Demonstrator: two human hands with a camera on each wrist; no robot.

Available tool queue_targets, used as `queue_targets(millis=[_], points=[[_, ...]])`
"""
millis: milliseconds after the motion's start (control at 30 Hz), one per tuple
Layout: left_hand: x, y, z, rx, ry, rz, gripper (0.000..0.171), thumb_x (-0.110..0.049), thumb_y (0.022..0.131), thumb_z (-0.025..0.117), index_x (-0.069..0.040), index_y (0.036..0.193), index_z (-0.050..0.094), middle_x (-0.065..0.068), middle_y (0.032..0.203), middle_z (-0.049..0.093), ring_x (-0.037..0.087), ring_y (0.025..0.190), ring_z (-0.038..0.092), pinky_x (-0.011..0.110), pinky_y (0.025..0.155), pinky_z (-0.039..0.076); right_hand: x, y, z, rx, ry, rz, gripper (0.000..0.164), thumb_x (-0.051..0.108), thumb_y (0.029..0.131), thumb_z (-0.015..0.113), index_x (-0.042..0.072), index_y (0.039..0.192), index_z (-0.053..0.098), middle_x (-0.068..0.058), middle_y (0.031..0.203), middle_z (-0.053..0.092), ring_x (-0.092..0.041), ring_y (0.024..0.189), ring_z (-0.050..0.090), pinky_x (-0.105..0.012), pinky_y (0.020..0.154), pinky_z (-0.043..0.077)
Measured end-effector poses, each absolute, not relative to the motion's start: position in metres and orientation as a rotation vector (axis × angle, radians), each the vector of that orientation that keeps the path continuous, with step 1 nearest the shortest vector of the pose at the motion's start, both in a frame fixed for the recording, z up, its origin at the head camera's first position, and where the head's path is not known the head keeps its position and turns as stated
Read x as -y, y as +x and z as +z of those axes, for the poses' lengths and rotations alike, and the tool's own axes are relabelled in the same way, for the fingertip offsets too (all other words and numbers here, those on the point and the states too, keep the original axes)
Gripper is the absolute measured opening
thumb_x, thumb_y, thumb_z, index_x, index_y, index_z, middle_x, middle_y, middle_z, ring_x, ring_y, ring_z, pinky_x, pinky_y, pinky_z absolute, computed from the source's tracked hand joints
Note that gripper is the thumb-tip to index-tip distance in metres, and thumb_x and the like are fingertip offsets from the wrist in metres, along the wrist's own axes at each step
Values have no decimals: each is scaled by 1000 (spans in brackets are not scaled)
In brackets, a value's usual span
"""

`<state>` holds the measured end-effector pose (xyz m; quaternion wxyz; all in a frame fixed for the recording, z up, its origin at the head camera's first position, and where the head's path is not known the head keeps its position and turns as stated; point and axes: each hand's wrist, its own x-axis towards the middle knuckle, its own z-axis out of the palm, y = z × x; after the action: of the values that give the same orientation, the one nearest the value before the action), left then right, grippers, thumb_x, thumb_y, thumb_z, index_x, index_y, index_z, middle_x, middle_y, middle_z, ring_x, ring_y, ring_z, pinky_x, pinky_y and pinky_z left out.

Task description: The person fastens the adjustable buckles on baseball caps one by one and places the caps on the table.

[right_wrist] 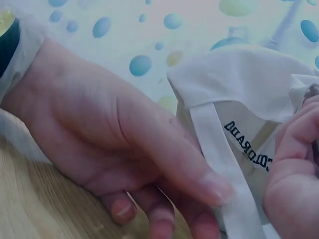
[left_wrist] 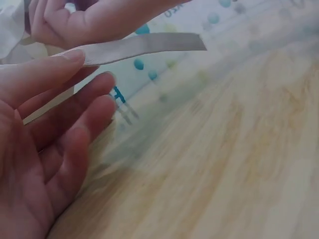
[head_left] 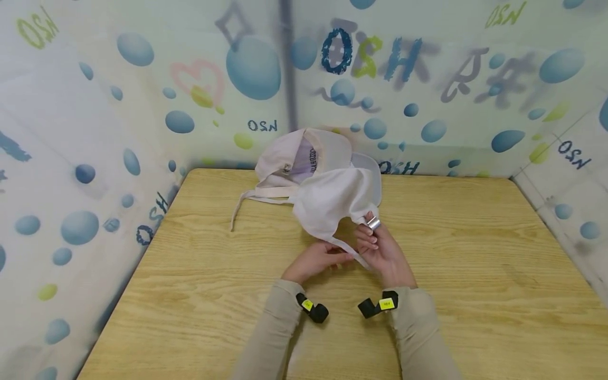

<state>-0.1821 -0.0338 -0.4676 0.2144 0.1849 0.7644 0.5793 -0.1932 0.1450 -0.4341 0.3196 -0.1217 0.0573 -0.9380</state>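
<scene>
A white cap (head_left: 332,198) is held above the table with its arched back opening turned toward me. My left hand (head_left: 313,259) pinches the cap's loose fabric strap (head_left: 348,249) between thumb and fingers; in the left wrist view the strap's free end (left_wrist: 174,43) sticks out past the thumb. My right hand (head_left: 385,253) grips the other side of the opening, fingers curled at a shiny metal buckle (head_left: 374,223). The right wrist view shows dark lettering (right_wrist: 246,144) through the opening, and this hand only partly, at the edge.
Right behind the white cap lies a pale pinkish cap (head_left: 280,153), its inside showing and its thin strap (head_left: 235,210) trailing left on the wooden table (head_left: 190,295). Patterned wall sheets (head_left: 375,95) enclose the table's back and sides.
</scene>
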Motion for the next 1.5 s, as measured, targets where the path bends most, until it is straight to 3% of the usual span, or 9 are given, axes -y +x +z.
queue_targets(millis=[400,633,867,1000,1200,1500], points=[[21,-177,-472,-1965,560,1641,22,-32,79,67,-13,88,62,9,67,60,16,50,53,26,41,40,-139,-191,-436,19,-238,-2406,36,30,97,31,2,87,51,-7,58,48,-8,44,35,-13,37,34],[33,-174,-471,-1673,436,1950,23,-24,81,66,-5,91,59,8,75,62,13,55,52,23,44,40,-140,-194,-435,18,-263,-2421,38,31,97,32,2,87,53,-4,58,43,-8,46,32,-15,40,31],[42,-175,-465,-1328,500,2287,12,-10,84,60,-8,92,50,5,74,61,12,61,55,20,49,40,-136,-194,-429,-256,-306,-2472,32,27,97,33,4,83,49,-3,66,47,-7,48,31,-14,43,24],[43,-176,-464,-1224,574,2365,12,-11,84,61,-10,90,51,3,75,62,12,64,56,21,51,41,-134,-193,-430,-386,-405,-2493,27,22,98,32,3,87,49,-4,73,48,-6,50,27,-15,44,25],[47,-177,-462,-1097,554,2490,12,-14,84,62,-11,89,52,2,74,61,12,64,55,21,55,43,-135,-191,-435,-367,-422,-2490,25,13,97,34,-1,94,55,-8,85,52,-6,56,45,-11,44,33],[60,-181,-456,-921,556,2656,8,-8,87,57,-13,92,54,2,77,62,12,70,55,21,60,42,-132,-185,-433,-493,-370,-2526,20,-2,93,39,2,109,49,-13,99,57,-12,75,58,-15,65,48]])
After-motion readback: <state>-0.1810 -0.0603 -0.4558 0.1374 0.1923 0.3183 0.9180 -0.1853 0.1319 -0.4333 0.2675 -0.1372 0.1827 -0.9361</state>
